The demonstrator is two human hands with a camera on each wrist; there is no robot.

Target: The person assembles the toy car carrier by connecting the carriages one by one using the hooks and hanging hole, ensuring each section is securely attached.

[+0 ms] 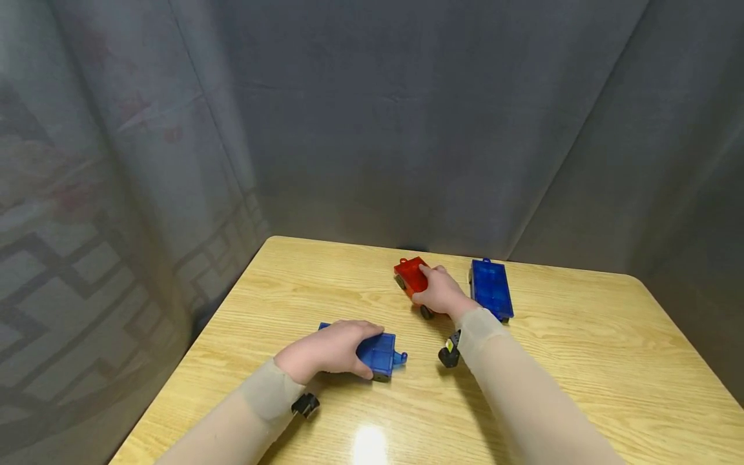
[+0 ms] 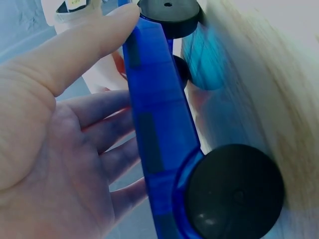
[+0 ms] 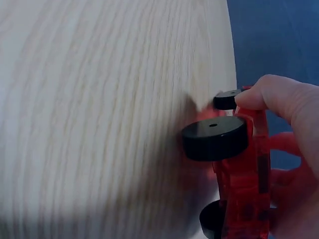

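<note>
Head view shows the left hand [image 1: 325, 352] clamped over a blue wheeled cart [image 1: 379, 354] and the right hand [image 1: 443, 292] gripping a red wheeled cart [image 1: 411, 275] farther out; keeping wheels flat seems wise.

A light wooden table [image 1: 581, 361] with rounded corners carried three wheeled toy carts. A red cart [image 1: 410, 276] stood toward twelve o'clock, a long blue cart [image 1: 491, 288] just beside it at about one, and a smaller blue cart [image 1: 380, 353] near seven.
</note>
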